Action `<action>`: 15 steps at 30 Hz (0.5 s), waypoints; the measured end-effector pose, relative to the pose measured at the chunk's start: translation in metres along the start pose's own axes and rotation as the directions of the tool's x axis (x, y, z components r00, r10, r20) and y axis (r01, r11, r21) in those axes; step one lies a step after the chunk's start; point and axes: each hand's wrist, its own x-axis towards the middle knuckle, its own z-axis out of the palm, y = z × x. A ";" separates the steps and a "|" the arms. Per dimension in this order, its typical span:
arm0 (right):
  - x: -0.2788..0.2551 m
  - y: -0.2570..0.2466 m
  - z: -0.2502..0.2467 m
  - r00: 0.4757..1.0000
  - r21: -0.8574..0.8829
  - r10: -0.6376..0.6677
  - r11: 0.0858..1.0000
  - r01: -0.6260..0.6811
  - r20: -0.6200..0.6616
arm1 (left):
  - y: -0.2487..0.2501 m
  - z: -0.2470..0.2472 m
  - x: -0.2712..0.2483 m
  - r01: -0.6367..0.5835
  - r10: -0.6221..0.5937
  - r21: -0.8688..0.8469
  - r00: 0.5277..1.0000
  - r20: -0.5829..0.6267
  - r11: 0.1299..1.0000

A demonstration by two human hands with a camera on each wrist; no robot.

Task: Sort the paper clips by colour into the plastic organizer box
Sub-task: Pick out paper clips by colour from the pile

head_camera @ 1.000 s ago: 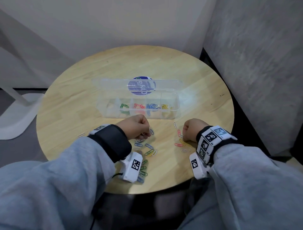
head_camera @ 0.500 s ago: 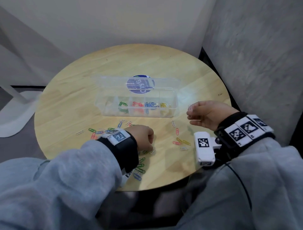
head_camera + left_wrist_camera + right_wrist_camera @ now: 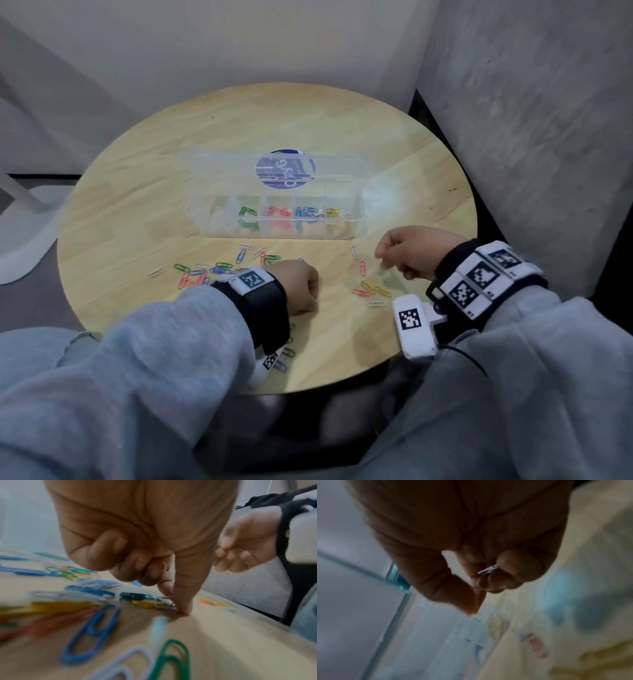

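While a few clips already lie sorted in the plastic organizer box (image 3: 356, 219) at the centre of the head view, green, red, blue and yellow each in a separate compartment with the leftmost one looking bare, most of the job seems left. Loose paper clips (image 3: 205, 272) are scattered below the box on the round table (image 3: 137, 212), with a smaller group (image 3: 371, 291) at the lower right. The left hand (image 3: 298, 284) sits low at centre frame, its other fingers curled in; in the left wrist view its thumb and forefinger tips (image 3: 183, 607) press down on the table at a pale clip (image 3: 165, 603), pinching at it. The right hand (image 3: 411, 255), raised at right of centre, pinches a silvery clip (image 3: 488, 570) between curled fingers.
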 end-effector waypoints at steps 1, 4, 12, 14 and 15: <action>0.000 0.000 0.004 1.000 -0.225 0.016 0.974 -0.010 0.026 | -0.004 -0.002 0.000 0.008 -0.008 -0.046 1.000 0.000 0.999; 0.000 0.001 0.019 0.993 -0.555 0.088 0.831 -0.032 0.074 | -0.017 -0.014 -0.002 0.054 -0.053 -0.350 0.999 0.012 0.935; 0.008 -0.002 0.043 0.994 -0.788 0.096 0.616 -0.018 0.053 | -0.047 -0.054 -0.021 0.092 -0.183 -0.882 0.983 0.006 0.462; 0.011 -0.002 0.047 0.993 -0.840 0.098 0.542 0.000 0.063 | -0.051 -0.056 -0.022 0.101 -0.210 -0.871 0.978 -0.003 0.481; 0.013 -0.002 0.048 0.992 -0.845 0.106 0.535 -0.004 0.062 | -0.052 -0.055 -0.021 0.117 -0.223 -0.850 0.975 0.000 0.514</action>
